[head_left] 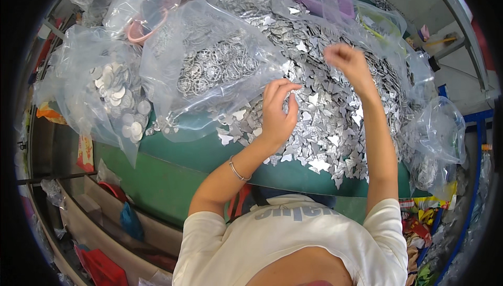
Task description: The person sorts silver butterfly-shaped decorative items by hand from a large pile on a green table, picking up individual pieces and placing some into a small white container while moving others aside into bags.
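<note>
A broad heap of flat silvery metal pieces [319, 109], several of them butterfly-like in outline, covers the middle and right of the green table [173, 155]. Over the heap's left part is my left hand [279, 110], its fingers bent forward and the thumb apart from them; I see nothing between them. My right hand [348, 65] is above the far part of the heap with its fingers curled. Motion smears those fingertips, so whether they hold a piece is unclear. A clear plastic bag [209, 71] of ring-shaped metal pieces lies just left of my left hand.
Another clear bag [118, 94] at the left holds round silvery discs. Farther back are a pink basket [146, 30] and a purple basket [335, 0], partly under plastic. Crumpled clear plastic [435, 128] hangs at the table's right edge. An open drawer [120, 207] is at lower left.
</note>
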A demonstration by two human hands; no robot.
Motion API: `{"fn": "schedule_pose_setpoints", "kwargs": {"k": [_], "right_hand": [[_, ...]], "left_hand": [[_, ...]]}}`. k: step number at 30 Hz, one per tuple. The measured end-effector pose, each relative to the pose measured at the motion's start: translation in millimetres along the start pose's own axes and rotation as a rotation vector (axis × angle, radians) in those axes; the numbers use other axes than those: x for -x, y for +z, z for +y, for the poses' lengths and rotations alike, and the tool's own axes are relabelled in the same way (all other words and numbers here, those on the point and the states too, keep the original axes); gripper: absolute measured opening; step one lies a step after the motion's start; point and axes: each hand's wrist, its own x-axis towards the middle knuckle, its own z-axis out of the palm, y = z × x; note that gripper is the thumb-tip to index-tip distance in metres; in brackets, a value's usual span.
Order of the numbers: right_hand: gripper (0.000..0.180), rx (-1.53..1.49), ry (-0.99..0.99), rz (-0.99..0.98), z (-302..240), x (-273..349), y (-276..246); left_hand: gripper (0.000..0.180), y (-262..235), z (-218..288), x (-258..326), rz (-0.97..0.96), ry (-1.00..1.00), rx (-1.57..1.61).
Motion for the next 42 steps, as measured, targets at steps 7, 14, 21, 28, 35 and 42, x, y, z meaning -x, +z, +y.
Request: {"fn": "schedule_pose_setpoints", "kwargs": {"k": [7,14,21,28,35,42], "right_hand": [[0.021,0.467,-0.169,0.039,24,98,51],[0.018,0.73,-0.373,0.198,31,96,76],[0.01,-0.388,-0.04,0.241,31,103,55],[0.01,-1.237,0.368,0.057,24,130,52],[0.024,0.453,-0.121,0.21,25,150,96],[0.017,0.235,0.161,0.06,22,152,89]], "left_hand": [[0.031,8,-21,10,-0.441,0.097,-0.54],[0.026,3,-36,-1,-0.472,0.135,-0.435],[0.004,6,-36,-5,-0.204,-0.17,0.049],[0.012,-7,-9,-11,-0.579,-0.45,-0.071],[0.029,-13,3,9,-0.759,0.14,-0.518],[0.013,-9,-6,12,-0.769,0.106,-0.468]]}}
